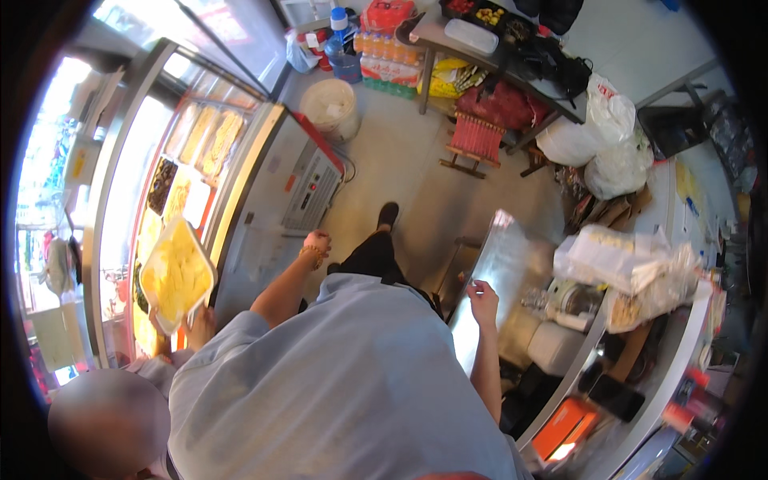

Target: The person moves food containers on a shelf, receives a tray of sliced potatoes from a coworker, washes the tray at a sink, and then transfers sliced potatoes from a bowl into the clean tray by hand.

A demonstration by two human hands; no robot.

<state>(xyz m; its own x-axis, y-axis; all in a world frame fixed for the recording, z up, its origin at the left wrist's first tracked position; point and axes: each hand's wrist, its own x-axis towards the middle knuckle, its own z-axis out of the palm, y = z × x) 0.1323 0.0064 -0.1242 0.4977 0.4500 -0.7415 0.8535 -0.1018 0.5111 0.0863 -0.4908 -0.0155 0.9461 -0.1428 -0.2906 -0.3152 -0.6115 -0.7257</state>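
My left hand [318, 242] hangs beside the grey side of the display cabinet [276, 172], a beaded bracelet on its wrist. Its fingers are loosely curled, and nothing shows in them. Over the edge of a shiny metal counter [508, 254] is my right hand [483, 302], its fingers bent in. A small pale spot shows at them; I cannot make out whether it is a held thing or a ring. At my left, another person's hands [200, 326] hold a white tray of yellow food [178, 276] by the cabinet's food trays [210, 144].
A white bucket [330, 110] stands on the floor ahead, near bottled drinks [390, 60]. Beyond are a red folding stool [478, 140] and a dark table [512, 60]. White plastic bags [608, 136] and a cluttered counter with an orange box [564, 428] lie to the right.
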